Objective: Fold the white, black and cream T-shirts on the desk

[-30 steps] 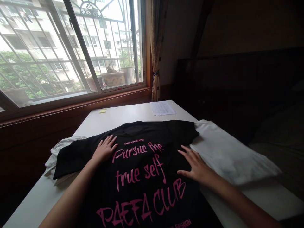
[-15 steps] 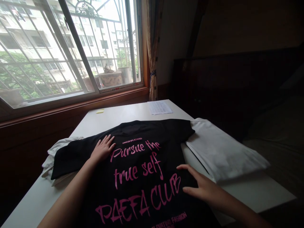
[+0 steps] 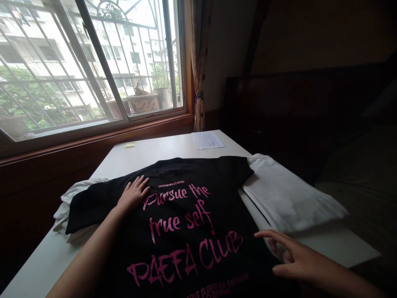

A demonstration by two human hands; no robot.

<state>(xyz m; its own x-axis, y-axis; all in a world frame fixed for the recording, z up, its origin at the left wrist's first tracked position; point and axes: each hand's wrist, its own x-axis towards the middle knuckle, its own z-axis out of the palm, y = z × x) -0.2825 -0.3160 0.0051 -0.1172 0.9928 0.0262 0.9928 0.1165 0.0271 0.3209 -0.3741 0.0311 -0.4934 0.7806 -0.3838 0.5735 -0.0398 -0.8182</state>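
Note:
A black T-shirt (image 3: 173,231) with pink lettering lies spread out, printed side up, its neck toward the window and its lower end running out of the picture. My left hand (image 3: 135,192) rests flat on its upper left part, fingers spread. Over the shirt's right edge is my right hand (image 3: 291,254), fingers apart and curved, with nothing visible between them. Whether its fingertips touch the cloth I cannot tell. The shirt's left sleeve overlaps a crumpled white cloth (image 3: 62,207).
White folded fabric (image 3: 288,198) lies right of the shirt on the white table (image 3: 161,147). A printed sheet of paper (image 3: 207,140) and a yellow sticky note (image 3: 130,145) are near the far edge. Beyond stand a barred window (image 3: 93,74) and a tied curtain (image 3: 199,82).
My right hand has moved right and slightly down, to the shirt's side edge. The lettering on the right looks flatter and more stretched out. My left hand has stayed in place.

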